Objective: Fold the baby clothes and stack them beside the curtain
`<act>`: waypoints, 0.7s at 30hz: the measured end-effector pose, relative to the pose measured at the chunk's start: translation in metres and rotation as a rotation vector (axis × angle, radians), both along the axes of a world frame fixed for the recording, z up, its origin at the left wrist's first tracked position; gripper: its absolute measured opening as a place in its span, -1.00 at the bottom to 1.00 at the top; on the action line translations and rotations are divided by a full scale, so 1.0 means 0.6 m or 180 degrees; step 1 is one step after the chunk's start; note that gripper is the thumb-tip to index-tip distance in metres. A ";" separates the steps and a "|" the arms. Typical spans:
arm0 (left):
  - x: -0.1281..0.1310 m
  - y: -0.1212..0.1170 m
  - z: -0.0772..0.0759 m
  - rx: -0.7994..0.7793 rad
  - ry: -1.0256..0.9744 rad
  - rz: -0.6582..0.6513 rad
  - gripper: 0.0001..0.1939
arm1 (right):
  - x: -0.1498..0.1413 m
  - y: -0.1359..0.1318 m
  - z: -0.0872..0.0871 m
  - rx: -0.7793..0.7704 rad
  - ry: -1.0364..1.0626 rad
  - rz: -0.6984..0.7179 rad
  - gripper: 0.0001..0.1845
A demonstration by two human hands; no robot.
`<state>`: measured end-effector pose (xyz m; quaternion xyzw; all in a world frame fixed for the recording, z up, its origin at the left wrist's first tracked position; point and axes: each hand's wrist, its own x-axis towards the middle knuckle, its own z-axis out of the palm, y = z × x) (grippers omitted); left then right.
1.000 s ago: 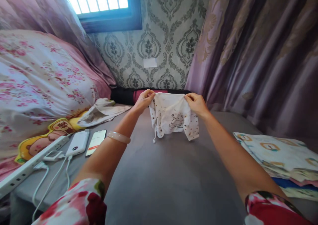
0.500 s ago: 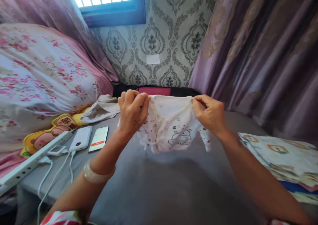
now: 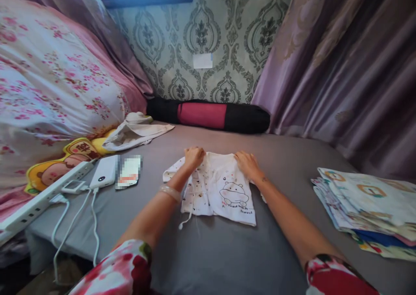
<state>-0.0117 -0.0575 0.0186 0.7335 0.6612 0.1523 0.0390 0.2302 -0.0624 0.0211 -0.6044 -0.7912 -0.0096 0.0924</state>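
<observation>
A small white baby shirt [image 3: 212,186] lies spread on the grey bed sheet [image 3: 208,260], its neckline toward the wall. It has a line-drawn animal on the front, a speckled side panel and a tie string hanging at the lower left. My left hand [image 3: 195,157] is closed on the left shoulder of the shirt. At the other shoulder my right hand [image 3: 247,164] pinches the cloth. The left sleeve reaches out past my left hand, while the right sleeve is mostly hidden under my right arm.
On the right sits a stack of folded clothes [image 3: 364,208]. To the left are a phone [image 3: 129,172], a white power bank [image 3: 104,172], a power strip [image 3: 48,199] with cables and a crumpled pale garment [image 3: 133,134]. A black and red bolster [image 3: 208,115] lies along the wall.
Both hands have lowered the baby shirt from the air onto the bed, where it now lies flat. My view has tilted down, bringing the whole bolster into sight.
</observation>
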 end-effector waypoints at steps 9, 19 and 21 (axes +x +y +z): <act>0.005 0.028 -0.068 0.0025 0.0023 -0.0316 -0.73 | -0.003 0.020 -0.051 -0.0096 -0.0099 0.0101 -0.64; 0.002 0.070 -0.087 0.0459 -0.0148 -0.0737 -0.77 | -0.002 0.051 -0.059 -0.0120 0.0126 0.0143 -0.69; 0.006 0.086 -0.080 0.0526 -0.0021 -0.0674 -0.75 | -0.003 0.063 -0.052 -0.0168 0.0068 0.0089 -0.69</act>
